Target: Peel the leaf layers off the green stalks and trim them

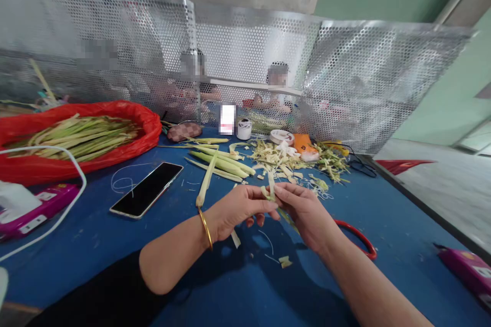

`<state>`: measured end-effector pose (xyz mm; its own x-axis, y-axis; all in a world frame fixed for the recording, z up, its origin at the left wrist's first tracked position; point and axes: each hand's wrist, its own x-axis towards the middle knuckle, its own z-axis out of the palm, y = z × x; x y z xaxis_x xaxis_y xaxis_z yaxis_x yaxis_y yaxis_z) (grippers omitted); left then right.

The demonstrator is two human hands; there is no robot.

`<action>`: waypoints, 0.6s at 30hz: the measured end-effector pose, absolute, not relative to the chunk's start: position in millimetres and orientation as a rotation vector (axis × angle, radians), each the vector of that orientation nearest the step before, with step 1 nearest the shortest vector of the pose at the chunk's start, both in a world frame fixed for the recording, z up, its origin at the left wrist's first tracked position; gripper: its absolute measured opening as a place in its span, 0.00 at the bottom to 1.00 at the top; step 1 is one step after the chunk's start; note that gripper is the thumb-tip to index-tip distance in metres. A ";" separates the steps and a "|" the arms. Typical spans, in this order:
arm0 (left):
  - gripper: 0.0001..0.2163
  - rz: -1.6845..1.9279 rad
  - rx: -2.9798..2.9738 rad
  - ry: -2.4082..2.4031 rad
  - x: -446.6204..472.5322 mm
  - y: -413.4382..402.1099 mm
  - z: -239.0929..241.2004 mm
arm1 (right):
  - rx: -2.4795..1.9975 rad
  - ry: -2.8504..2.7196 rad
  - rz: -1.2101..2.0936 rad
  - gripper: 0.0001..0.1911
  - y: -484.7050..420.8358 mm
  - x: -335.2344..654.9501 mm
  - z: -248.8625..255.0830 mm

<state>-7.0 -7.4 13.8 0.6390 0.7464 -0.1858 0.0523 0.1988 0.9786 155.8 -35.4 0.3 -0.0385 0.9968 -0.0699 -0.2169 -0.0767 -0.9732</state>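
My left hand [238, 209] and my right hand [303, 212] meet above the blue table [383, 204], both pinched on a small pale green stalk piece [269, 189]. The left wrist wears a gold bangle [205, 228]. Trimmed stalks [222, 162] lie just beyond my hands. A heap of peelings [280, 158] sits behind them. Small scraps [284, 261] lie on the table under my hands.
A red bag of green stalks [76, 135] sits at the left. A black phone [148, 189] lies near it, with a white cable [72, 163] and pink packs [34, 209]. A red-handled tool [360, 239] lies by my right wrist. People sit behind a perforated metal screen [249, 61].
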 end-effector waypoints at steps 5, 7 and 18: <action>0.16 0.638 1.250 0.792 -1.8 -11.3 12.3 | -1.012 -0.926 1.385 0.12 -39.4 148.2 -0.2; 0.14 0.649 1.267 0.842 0.4 -13.2 11.8 | -1.028 -0.955 1.346 0.12 -39.8 147.1 0.8; 0.10 0.558 1.363 0.869 -0.5 -14.4 11.6 | -1.162 -1.051 1.141 0.15 -33.5 151.0 -10.1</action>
<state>-0.5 -14.4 11.6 0.5848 0.7844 -0.2065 0.1379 0.1548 0.9783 151.0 -33.5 -10.1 0.1288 0.9913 0.0266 -0.1076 0.0406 -0.9934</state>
